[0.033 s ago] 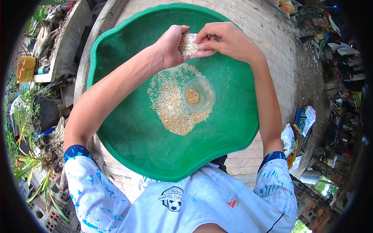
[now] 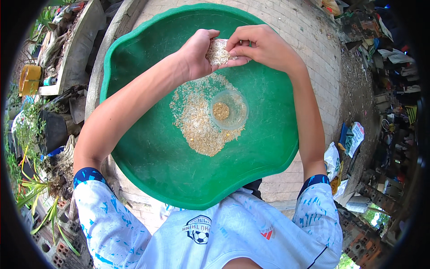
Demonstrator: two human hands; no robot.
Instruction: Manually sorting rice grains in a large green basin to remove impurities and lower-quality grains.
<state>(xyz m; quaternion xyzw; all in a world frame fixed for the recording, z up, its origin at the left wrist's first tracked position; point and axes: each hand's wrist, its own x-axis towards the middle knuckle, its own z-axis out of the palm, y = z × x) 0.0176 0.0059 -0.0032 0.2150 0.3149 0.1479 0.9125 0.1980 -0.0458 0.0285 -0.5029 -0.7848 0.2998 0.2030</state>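
Observation:
My left hand [image 2: 197, 56] is cupped palm up over the far part of a big green plastic basin [image 2: 152, 172], holding a layer of pale grains [image 2: 217, 54] that look like rice. Above that palm, the fingertips of my right hand [image 2: 271, 48] are pinched together at the grains; whatever is between them is too small to make out. Below the hands, a loose heap of similar husky grains [image 2: 201, 132] spreads over the basin floor. At the heap's right side stands a clear plastic cup [image 2: 240, 114] with some golden-brown grains [image 2: 221, 110] at its bottom.
Light paving [image 2: 309, 49] lies under and around the basin. To the left are a concrete edge [image 2: 96, 85], plants [image 2: 38, 188] and a yellow container [image 2: 29, 80]. Plastic bags [image 2: 331, 161], bricks [image 2: 365, 244] and clutter line the right side.

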